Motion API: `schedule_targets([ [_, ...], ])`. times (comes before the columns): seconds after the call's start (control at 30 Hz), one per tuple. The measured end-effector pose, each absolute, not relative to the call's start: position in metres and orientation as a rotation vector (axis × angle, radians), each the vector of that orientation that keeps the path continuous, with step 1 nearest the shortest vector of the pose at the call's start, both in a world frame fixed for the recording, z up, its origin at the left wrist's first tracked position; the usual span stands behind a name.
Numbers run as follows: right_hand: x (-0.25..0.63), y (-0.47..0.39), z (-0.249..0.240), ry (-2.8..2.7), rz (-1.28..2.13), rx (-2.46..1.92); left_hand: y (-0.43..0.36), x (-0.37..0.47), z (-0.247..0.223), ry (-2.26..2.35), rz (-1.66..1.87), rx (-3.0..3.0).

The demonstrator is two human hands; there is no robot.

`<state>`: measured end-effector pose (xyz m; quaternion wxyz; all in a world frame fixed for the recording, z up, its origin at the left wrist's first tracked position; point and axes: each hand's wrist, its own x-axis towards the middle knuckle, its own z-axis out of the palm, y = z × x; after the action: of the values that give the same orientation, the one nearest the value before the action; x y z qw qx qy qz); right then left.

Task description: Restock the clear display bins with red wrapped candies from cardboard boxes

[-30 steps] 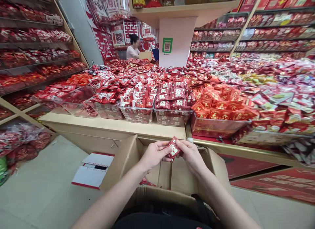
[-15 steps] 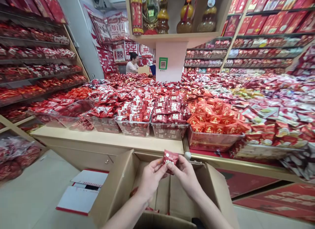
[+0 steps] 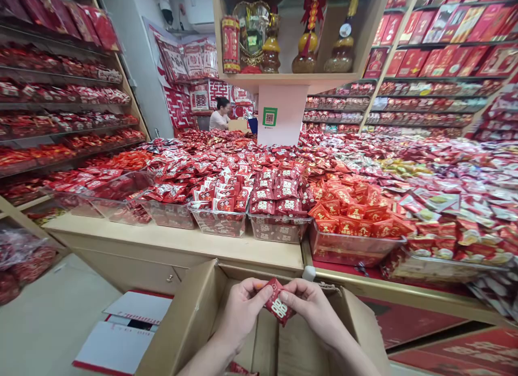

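Head camera view: a small, glossy dark-red packet with pale double-happiness lettering (image 3: 279,307) hangs tilted above the mouth of an open brown cardboard box (image 3: 190,316). I see the left hand (image 3: 246,307) clamped on its upper left edge, thumb in front, and the right hand (image 3: 309,306) clamped likewise on its right edge. Low in the box I make out some red wrappers (image 3: 243,369), partly hidden by the left forearm. Beyond, a pale wooden counter (image 3: 121,242) bears a clear plastic bin (image 3: 279,233) of dark-red packets with similar lettering (image 3: 279,190); to its right stands a clear plastic tub (image 3: 352,247) of orange-red sachets (image 3: 352,203). Left of the box lies a flat white carton with red edging (image 3: 117,341). Farther back, I note a person in a white top (image 3: 218,120) near a white pillar (image 3: 289,117).
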<state>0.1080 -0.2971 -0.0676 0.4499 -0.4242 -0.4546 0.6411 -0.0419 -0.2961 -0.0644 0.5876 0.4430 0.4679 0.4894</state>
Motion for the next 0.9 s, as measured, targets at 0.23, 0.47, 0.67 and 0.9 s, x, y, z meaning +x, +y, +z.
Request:
schedule_targets([
  [0.23,0.110,-0.297,-0.073,-1.096,1.565,-1.068,-0.297,-0.038,-0.067,0.974,1.211,0.740],
  [0.47,0.111,-0.297,-0.079,-1.131,1.477,-1.109,-0.299,-0.041,-0.072,1.009,0.983,0.769],
  [0.67,0.110,-0.294,-0.077,-1.116,1.439,-1.120,-0.297,-0.041,-0.065,0.990,0.964,0.763],
  [0.9,0.111,-0.290,-0.070,-1.056,1.468,-1.075,-0.292,-0.041,-0.058,0.977,1.011,0.831],
])
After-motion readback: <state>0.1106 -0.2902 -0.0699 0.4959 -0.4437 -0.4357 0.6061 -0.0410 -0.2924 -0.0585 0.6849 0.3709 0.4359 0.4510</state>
